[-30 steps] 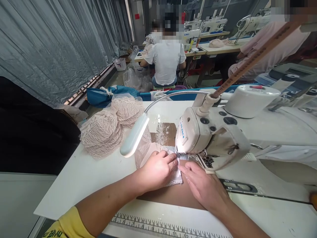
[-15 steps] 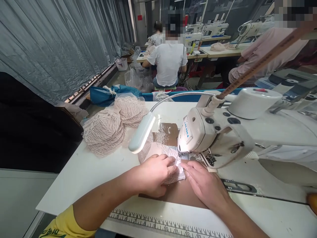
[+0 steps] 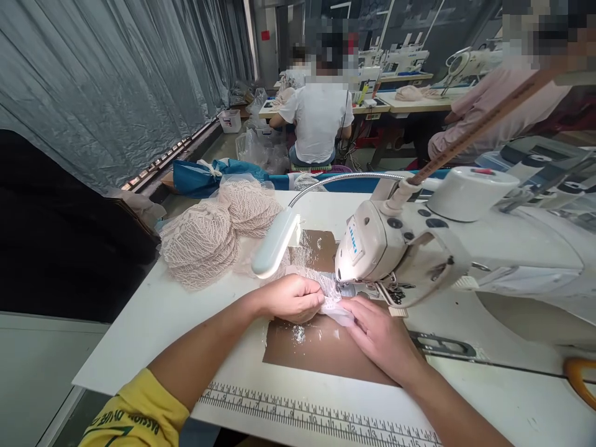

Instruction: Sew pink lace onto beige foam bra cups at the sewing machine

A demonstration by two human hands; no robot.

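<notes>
Pale pink lace fabric (image 3: 331,290) runs under the needle area of a white sewing machine (image 3: 361,245). My left hand (image 3: 298,298) is closed, pinching the lace just left of the needle between thumb and fingers. Close to the needle on the other side, my right hand (image 3: 377,329) has its fingertips closed on the fabric's right edge. A folded end of the lace droops between both hands, over a brown sheet (image 3: 321,347) taped to the table. Part of the fabric is hidden behind my left hand and the lamp.
Two stacks of lace cups (image 3: 200,245) lie on the left of the white table (image 3: 186,329). A lamp (image 3: 274,242) on a bendy neck overhangs the work. A printed ruler (image 3: 298,413) follows the front edge; an orange handle (image 3: 580,379) shows at right. Co-workers sit beyond.
My left hand has gone from lying flat on the lace to pinching it, lifting and folding its near end. More of the brown sheet shows. My right hand stays beside the needle.
</notes>
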